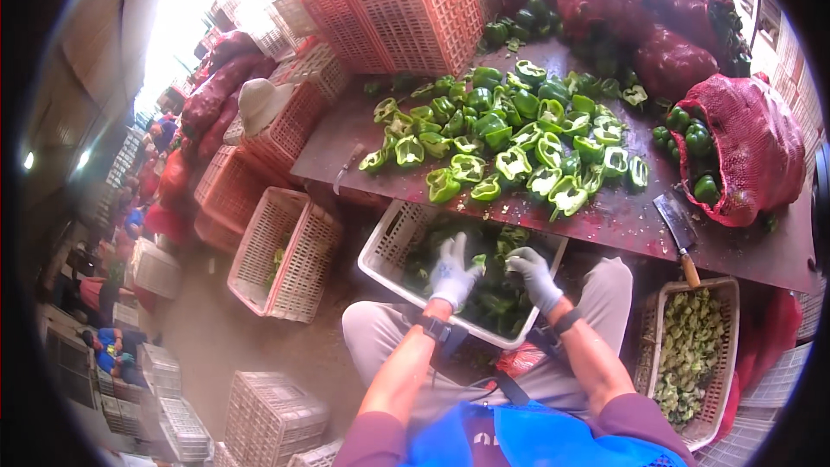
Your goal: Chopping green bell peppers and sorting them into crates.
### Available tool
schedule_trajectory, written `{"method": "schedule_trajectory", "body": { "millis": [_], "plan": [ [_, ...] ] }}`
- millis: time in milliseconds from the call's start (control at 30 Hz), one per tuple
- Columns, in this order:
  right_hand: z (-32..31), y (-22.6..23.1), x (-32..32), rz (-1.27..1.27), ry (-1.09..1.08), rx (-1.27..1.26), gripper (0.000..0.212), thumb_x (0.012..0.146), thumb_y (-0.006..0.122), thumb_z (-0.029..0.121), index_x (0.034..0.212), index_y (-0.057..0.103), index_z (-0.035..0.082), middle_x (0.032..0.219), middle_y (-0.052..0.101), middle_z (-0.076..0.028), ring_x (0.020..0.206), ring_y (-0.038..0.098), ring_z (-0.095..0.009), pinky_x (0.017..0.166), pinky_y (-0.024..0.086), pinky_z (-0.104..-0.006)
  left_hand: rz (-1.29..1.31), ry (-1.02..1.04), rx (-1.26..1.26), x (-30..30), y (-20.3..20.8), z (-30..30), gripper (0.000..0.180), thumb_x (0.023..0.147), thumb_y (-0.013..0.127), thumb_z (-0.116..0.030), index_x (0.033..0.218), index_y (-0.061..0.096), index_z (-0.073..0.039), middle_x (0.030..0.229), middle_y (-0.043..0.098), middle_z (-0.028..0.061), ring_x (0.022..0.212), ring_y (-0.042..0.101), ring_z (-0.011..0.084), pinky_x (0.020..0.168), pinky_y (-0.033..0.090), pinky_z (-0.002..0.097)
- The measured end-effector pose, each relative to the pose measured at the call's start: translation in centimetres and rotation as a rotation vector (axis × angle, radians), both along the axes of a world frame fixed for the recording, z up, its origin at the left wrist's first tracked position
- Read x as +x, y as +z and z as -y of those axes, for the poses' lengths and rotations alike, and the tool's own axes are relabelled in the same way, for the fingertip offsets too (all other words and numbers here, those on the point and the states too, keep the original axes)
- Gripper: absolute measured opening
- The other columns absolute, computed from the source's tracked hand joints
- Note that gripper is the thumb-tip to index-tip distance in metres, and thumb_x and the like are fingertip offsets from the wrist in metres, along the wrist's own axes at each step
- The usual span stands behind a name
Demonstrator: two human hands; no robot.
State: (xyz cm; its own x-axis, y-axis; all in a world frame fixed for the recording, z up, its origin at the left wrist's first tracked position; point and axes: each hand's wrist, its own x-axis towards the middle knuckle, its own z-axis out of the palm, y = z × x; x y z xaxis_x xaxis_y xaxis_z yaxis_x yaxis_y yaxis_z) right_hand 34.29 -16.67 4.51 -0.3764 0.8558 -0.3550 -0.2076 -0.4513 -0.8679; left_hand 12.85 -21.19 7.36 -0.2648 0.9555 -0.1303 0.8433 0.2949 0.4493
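Over the white crate (406, 227), near the table (346, 143) edge, the left hand (453, 275) had wide fingers; the right hand (534, 277) was curled, holding I cannot tell.

Green peppers (513, 163) are gleaming, glossy and smooth, on a scuffed, mostly matt tabletop (337, 138). The cleaver (677, 227) is showing a metal blade and a wooden handle. Crates (396, 22) are looking like perforated plastic, sacks (765, 151) like rough mesh, gloves (452, 278) like matt cloth.
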Motion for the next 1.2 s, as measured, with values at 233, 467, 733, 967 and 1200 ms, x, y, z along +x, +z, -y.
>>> {"method": "schedule_trajectory", "body": {
  "millis": [233,467,733,967,1200],
  "plan": [
    [0.2,-1.0,-0.1,-0.221,0.023,-0.266,0.018,0.1,0.068,0.029,0.1,0.064,0.011,0.084,0.066,-0.004,0.072,0.068,-0.016,0.061,0.058,-0.0325,-0.072,0.155,0.387,-10.2,1.4,-12.2,0.086,0.088,0.082,-0.032,0.159,0.041,-0.007,0.162,0.039,0.0259,0.143,0.048,0.0441,0.117,0.043,0.0452],
    [1.2,1.3,-1.2,0.2,0.216,0.005,0.022,0.1,0.067,0.026,0.106,0.068,0.005,0.076,0.065,-0.001,0.065,0.061,-0.009,0.058,0.049,-0.0277,0.643,0.072,0.223,-15.4,-3.7,-19.9,0.07,0.09,0.078,-0.014,0.154,0.052,-0.002,0.132,0.071,0.0153,0.115,0.068,0.0176,0.099,0.054,0.0314],
    [0.0,1.3,-1.6,0.426,-0.047,0.454,0.026,0.094,0.067,0.017,0.119,0.068,0.009,0.103,0.073,-0.017,0.097,0.072,-0.034,0.083,0.056,-0.0432,0.291,0.152,0.31,-11.3,-2.4,-15.9,0.035,0.08,0.081,-0.018,0.108,0.067,-0.001,0.104,0.075,0.0178,0.094,0.072,0.0285,0.087,0.055,0.0376],
    [-2.6,8.7,-4.8,0.766,-0.125,0.959,0.055,0.09,0.075,0.022,0.141,0.055,0.012,0.126,0.064,-0.016,0.104,0.071,-0.036,0.085,0.058,-0.0487,0.242,0.165,0.346,-3.0,2.6,-7.8,0.024,0.082,0.07,-0.017,0.099,0.067,0.0,0.091,0.071,0.0205,0.087,0.07,0.0349,0.083,0.055,0.0424],
    [-0.6,7.4,-6.2,1.077,0.206,0.781,0.063,0.093,0.07,0.027,0.149,0.047,0.01,0.123,0.066,-0.022,0.1,0.073,-0.043,0.083,0.06,-0.0523,-0.068,0.072,0.542,2.5,3.3,-2.1,0.033,0.077,0.075,-0.016,0.105,0.06,-0.007,0.103,0.064,0.0148,0.092,0.067,0.0388,0.08,0.054,0.0488]
  ]
}}
